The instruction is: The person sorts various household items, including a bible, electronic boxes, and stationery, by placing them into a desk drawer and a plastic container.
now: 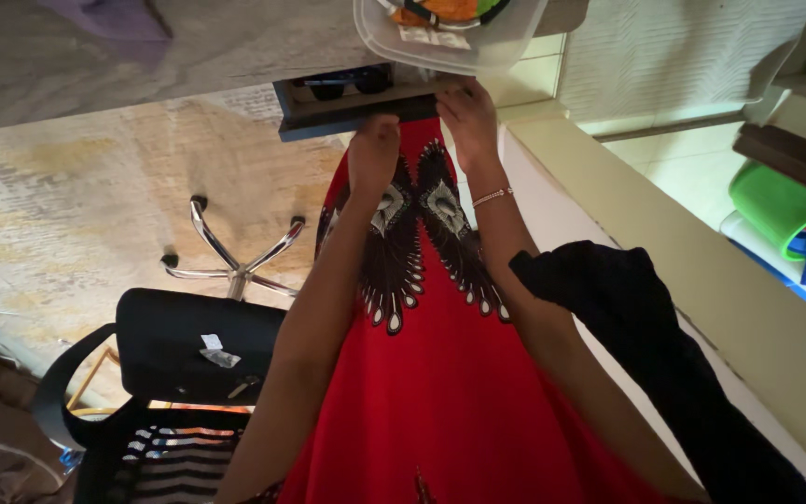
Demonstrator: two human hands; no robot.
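A dark grey drawer (328,110) stands pulled out from under a wooden desk top (142,51), with dark items inside it. My left hand (373,151) is curled against the drawer's front edge. My right hand (468,117), with a thin bracelet on its wrist, grips the same edge further right, just under a clear plastic container (464,49) that holds colourful things. A black cloth (627,308) hangs over my right forearm. Below my arms is my red dress with a black and white wing pattern (422,373).
A black office chair (188,345) with a chrome star base (235,266) stands at the left on a worn rug. A pale ledge (683,252) runs along the right. A green bin (776,201) sits beyond it.
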